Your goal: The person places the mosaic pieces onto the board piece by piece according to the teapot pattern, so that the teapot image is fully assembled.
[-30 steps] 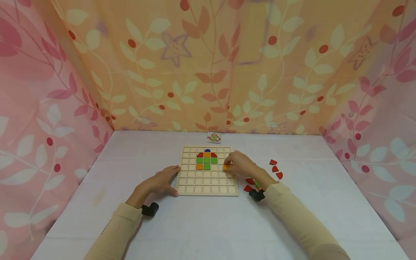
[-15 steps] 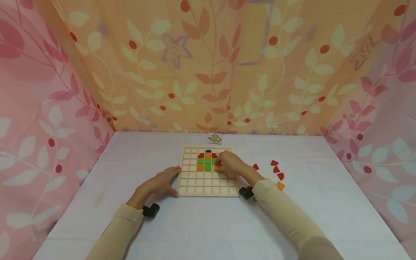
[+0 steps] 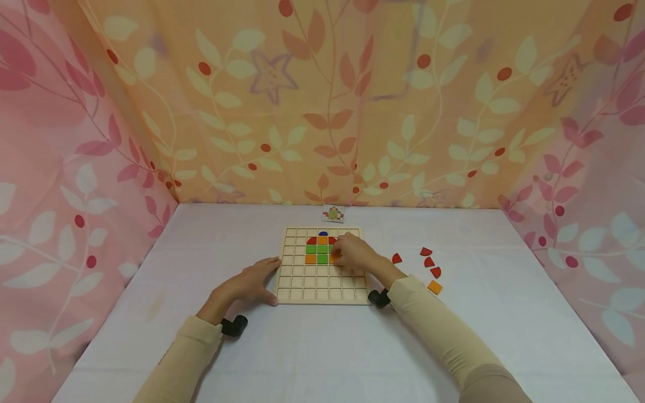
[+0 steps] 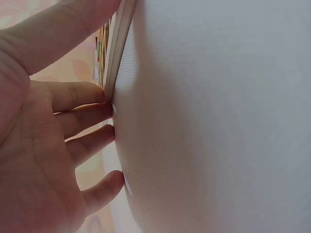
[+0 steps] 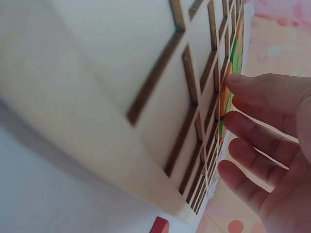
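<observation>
1. Orange square tile point(image 3: 334, 258) sits on the wooden grid board point(image 3: 322, 285), in the row holding another orange tile point(image 3: 309, 259) and a green tile point(image 3: 322, 258), at 3 o'clock of that green tile.
2. Right hand point(image 3: 356, 253) lies over the board's 3 o'clock side; its fingertips point(image 5: 241, 81) press and pinch the orange square tile at its cell, so this grip grasps the tile.
3. Left hand point(image 3: 250, 284) rests flat on the surface point(image 3: 322, 347) at the board's 9 o'clock edge; fingers point(image 4: 82, 94) straight, touching the board's rim. Grip released, holding nothing.
4. Pattern on the board: blue piece point(image 3: 323, 233) at 12 o'clock, red pieces point(image 3: 311, 241) beneath it, then a green row point(image 3: 316, 249), then the orange-green row.
5. Loose pieces on the surface at 3 o'clock of the board: red quarter-round pieces point(image 3: 429, 262) in a small cluster, one more red piece point(image 3: 396, 258) nearer the board, and a spare orange square point(image 3: 434, 287) at 5 o'clock of the cluster.
6. A small picture card point(image 3: 332, 213) lies just beyond the board's 12 o'clock edge, by the leaf-patterned curtain point(image 3: 322, 101).
</observation>
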The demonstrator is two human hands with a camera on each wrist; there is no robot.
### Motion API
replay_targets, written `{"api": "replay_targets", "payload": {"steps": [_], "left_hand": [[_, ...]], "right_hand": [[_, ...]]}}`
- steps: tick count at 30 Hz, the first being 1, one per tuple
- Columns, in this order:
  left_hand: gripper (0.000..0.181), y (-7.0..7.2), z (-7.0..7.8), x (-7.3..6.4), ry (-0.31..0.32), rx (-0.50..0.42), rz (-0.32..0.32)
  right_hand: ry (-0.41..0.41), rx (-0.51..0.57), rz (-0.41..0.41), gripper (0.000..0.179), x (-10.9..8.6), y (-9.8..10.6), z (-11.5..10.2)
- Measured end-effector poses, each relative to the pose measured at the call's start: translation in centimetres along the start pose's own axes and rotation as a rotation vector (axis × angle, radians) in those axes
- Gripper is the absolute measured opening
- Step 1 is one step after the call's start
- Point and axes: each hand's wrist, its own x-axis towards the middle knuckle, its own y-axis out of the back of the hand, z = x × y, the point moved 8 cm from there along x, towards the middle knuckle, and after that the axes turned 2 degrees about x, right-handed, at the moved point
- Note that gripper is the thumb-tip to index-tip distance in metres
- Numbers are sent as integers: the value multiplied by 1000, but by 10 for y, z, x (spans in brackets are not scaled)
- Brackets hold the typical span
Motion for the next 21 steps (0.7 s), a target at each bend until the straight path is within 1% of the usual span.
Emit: {"api": "replay_targets", "payload": {"steps": [5, 11, 16, 21], "left_hand": [[101, 0, 0, 1, -2, -1, 0], [101, 0, 0, 0, -1, -4, 1], [101, 0, 1, -1, -5, -7, 1], [100, 2, 1, -3, -16, -16, 1]], "right_hand": [[11, -11, 13, 13, 1, -2, 1], [13, 14, 35, 16, -3, 2, 2], [4, 35, 69, 20, -15, 15, 11], [-12, 43, 111, 21, -32, 37, 24]]}}
